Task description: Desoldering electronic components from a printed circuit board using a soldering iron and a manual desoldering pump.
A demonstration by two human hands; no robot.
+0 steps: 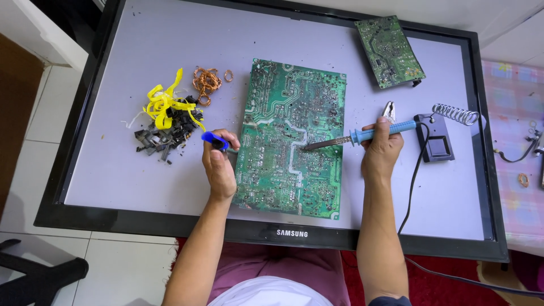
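Your right hand (381, 148) is wrapped around the blue handle of a soldering iron (362, 135). Its long axis runs nearly level, pointing left, and the dark tip rests on the large green circuit board (290, 139), about mid-board.

The board lies solder side up on the pale grey face of a flat screen panel (113, 187) laid flat as a worktop. Its long axis runs away from you, and it sits between your two hands.

Your left hand (219, 164) is closed on a small blue-ended tool (214, 140), just off the board's left edge. What the tool is cannot be told.

No containers here. Loose heaps lie left of that hand: yellow strips over black scrap parts (164, 122), then copper wire coils (207, 81). Right of the iron stands a black stand with a spring holder (439, 133). A smaller green board (390, 51) lies at the far right.
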